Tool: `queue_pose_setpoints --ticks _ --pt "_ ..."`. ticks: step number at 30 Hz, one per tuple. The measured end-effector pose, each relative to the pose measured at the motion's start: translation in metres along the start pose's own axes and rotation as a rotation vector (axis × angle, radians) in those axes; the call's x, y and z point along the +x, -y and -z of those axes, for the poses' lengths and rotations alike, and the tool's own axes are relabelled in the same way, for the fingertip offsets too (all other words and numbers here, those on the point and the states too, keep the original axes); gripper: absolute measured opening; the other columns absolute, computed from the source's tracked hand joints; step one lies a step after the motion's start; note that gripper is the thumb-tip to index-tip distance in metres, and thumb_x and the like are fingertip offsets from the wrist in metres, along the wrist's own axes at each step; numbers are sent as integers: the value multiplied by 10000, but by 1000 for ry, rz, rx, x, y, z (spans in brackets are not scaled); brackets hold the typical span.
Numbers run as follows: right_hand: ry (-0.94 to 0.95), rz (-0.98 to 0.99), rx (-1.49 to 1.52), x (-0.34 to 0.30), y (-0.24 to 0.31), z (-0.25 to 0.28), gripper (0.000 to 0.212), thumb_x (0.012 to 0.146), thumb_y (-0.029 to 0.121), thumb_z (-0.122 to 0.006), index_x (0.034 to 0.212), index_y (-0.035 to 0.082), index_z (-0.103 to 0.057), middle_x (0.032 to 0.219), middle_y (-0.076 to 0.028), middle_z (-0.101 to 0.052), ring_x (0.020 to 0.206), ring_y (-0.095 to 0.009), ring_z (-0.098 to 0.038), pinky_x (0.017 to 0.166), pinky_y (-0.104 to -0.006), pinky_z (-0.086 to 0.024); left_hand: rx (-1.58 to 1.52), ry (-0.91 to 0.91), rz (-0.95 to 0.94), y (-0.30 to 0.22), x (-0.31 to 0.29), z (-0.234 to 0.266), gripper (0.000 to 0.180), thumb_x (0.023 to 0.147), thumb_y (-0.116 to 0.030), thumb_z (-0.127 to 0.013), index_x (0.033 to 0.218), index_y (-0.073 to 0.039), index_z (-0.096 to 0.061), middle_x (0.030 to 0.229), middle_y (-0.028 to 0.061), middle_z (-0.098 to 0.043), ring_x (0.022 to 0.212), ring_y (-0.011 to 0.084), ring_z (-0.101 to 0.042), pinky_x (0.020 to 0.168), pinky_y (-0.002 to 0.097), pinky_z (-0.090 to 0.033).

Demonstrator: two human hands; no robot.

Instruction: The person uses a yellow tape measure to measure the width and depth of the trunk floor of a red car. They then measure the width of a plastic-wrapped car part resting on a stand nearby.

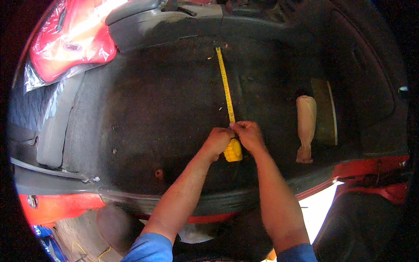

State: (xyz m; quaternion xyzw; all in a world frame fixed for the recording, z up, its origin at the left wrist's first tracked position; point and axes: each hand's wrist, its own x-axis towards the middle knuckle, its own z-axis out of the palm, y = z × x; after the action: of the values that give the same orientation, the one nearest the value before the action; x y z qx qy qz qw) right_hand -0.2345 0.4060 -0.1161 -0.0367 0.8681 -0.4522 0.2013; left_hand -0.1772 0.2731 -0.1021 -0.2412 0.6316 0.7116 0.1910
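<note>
A yellow tape measure (pixel 233 151) lies on the dark carpeted floor of a vehicle. Its yellow blade (pixel 225 83) runs out straight, away from me, with the far end on the carpet near a raised grey panel. My left hand (pixel 219 141) is closed at the left of the case, by the mouth where the blade comes out. From the right, my right hand (pixel 249 135) pinches the blade just beyond the case, its fingertips meeting those of my left hand. Exactly how the left fingers grip the case is partly hidden.
At right lie a tan wrapped bundle (pixel 306 124) and a flat dark green piece (pixel 324 111). A red plastic-covered seat (pixel 72 43) stands at upper left, beside a grey trim strip (pixel 54 126). The red-edged sill (pixel 183 205) crosses between me and the carpet.
</note>
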Motion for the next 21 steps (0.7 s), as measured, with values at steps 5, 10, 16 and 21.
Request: queue_pose_setpoints --ticks 5,10,16,21 --pt "-93 4 130 5 -7 -3 343 871 400 -709 958 72 -756 857 -110 -736 752 -235 -691 710 -374 -527 -61 85 24 17 -35 -31 283 886 -249 -573 981 10 -634 832 107 -649 733 233 -607 667 397 -463" --pt "-174 57 128 6 -3 3 314 871 365 -719 923 58 -758 816 -80 -728 733 -189 -663 713 -340 -508 -164 309 110 21 -95 -32 292 942 -229 -555 1041 37 -619 932 154 -683 869 266 -660 799 375 -512" --pt "51 29 199 6 -6 4 254 883 294 -725 938 48 -754 859 -52 -730 812 -128 -643 804 -300 -488 -18 489 226 2 -116 4 292 936 -261 -593 1008 10 -674 987 146 -721 897 255 -705 861 363 -537" --pt "-13 77 89 12 -18 -2 361 815 445 -758 925 101 -771 832 -83 -737 750 -205 -681 744 -354 -527 235 522 198 2 -101 2 348 921 -337 -647 1000 -1 -691 943 88 -716 883 193 -673 792 338 -534"
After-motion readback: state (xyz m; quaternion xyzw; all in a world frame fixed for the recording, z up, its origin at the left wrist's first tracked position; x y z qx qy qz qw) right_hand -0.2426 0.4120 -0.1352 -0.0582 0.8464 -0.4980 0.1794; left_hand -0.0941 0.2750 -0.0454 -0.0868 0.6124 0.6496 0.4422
